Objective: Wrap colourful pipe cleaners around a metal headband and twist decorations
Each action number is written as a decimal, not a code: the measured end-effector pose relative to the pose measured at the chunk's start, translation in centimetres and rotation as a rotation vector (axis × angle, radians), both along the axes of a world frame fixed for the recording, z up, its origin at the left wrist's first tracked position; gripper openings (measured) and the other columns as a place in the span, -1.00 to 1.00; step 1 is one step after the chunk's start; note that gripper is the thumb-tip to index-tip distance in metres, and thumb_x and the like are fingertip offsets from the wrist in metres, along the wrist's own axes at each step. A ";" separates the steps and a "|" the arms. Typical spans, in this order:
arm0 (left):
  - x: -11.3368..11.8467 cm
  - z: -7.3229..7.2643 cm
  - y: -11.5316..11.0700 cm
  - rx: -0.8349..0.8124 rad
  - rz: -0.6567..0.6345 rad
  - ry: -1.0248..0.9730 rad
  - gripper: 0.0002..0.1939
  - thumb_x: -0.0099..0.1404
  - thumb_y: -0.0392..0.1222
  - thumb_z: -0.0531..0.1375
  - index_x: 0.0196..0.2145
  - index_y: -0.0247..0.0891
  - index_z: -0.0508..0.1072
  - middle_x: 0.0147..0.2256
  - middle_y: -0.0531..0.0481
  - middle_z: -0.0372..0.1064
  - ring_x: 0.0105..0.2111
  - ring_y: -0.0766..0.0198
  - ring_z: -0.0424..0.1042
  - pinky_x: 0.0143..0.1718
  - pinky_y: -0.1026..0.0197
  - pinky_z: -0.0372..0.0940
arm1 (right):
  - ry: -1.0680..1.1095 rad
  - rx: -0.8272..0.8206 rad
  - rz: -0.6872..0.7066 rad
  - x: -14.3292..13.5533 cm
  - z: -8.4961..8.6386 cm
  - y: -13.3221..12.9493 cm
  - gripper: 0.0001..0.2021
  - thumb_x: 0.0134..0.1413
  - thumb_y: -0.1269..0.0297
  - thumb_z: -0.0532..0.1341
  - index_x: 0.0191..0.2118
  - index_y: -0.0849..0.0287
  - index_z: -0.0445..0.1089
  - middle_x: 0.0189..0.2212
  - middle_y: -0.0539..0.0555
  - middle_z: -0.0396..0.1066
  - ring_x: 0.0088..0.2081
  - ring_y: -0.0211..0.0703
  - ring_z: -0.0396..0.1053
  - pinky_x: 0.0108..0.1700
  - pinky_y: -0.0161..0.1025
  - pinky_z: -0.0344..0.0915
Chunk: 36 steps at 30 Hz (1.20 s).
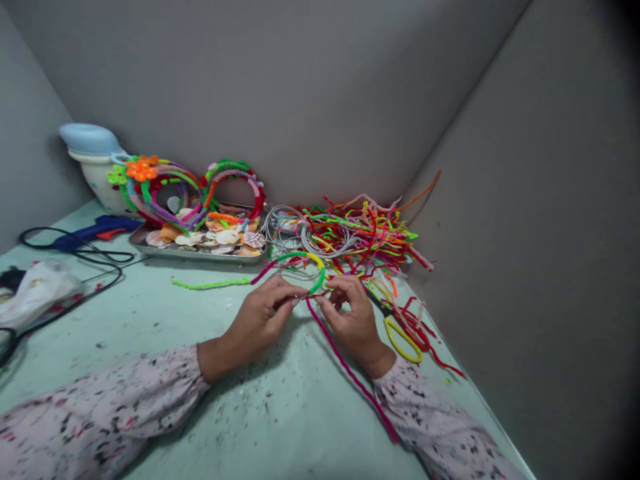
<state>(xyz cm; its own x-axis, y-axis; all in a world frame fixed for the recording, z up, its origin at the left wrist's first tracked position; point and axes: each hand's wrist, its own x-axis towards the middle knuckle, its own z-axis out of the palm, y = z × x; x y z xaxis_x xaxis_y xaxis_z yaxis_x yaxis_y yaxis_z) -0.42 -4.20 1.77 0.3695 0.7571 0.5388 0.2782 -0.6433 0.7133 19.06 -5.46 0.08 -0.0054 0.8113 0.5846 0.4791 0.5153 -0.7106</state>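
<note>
Hands and fuzzy-wire ring, centre of frame

The left hand (263,317) and right hand (353,320) pinched the lower end of a multicoloured ring (320,263), fingertips nearly meeting. A magenta fuzzy strand (345,363) ran from that spot toward the lower right. Yellow-handled scissors (403,341) lay just beside the right hand; a tray of shells (200,253) stood at upper left.

Soft, fairly even light is falling on the pale green table (280,413), while the grey wall (310,87) is staying dim and soft shadows are lying beneath the hands and sleeves. The far right edge is darkening to black, the wide view is stretching the sleeves (115,407), and fine details are looking slightly smeared.
</note>
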 end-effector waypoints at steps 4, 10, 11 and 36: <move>0.1 0.0 -0.1 -0.010 -0.009 -0.012 -0.75 0.32 -0.36 0.11 -0.13 -0.23 0.52 -0.34 -0.03 0.39 -0.32 0.31 0.37 -0.29 0.26 0.28 | -0.184 0.128 0.049 0.2 -0.1 0.0 -0.75 0.11 0.31 0.25 -0.07 0.03 0.35 -0.14 0.12 0.30 -0.35 -0.21 0.30 -0.30 -0.21 0.36; 0.2 -0.2 -0.2 -0.008 -0.045 -0.014 -0.74 0.31 -0.39 0.11 -0.13 -0.24 0.53 -0.34 -0.02 0.39 -0.30 0.32 0.38 -0.28 0.26 0.28 | -0.212 0.104 0.117 0.3 -0.2 0.2 -0.73 0.14 0.34 0.22 -0.02 0.00 0.39 -0.19 0.09 0.32 -0.34 -0.20 0.32 -0.26 -0.20 0.36; 0.2 -0.2 -0.1 -0.006 -0.048 -0.015 -0.74 0.30 -0.40 0.10 -0.14 -0.24 0.53 -0.34 -0.02 0.39 -0.30 0.32 0.38 -0.28 0.25 0.28 | -0.210 0.100 0.116 0.4 -0.3 0.2 -0.74 0.14 0.33 0.22 -0.03 0.00 0.39 -0.20 0.09 0.32 -0.34 -0.20 0.32 -0.27 -0.21 0.36; 0.1 -0.6 0.0 0.001 -0.065 0.114 -0.73 0.29 -0.39 0.08 -0.14 -0.25 0.52 -0.31 -0.04 0.39 -0.28 0.28 0.37 -0.25 0.21 0.29 | -0.088 0.077 0.138 -0.2 -0.5 0.2 -0.91 0.09 0.37 0.29 -0.26 0.11 0.52 -0.35 0.04 0.53 -0.30 -0.17 0.46 -0.19 -0.22 0.38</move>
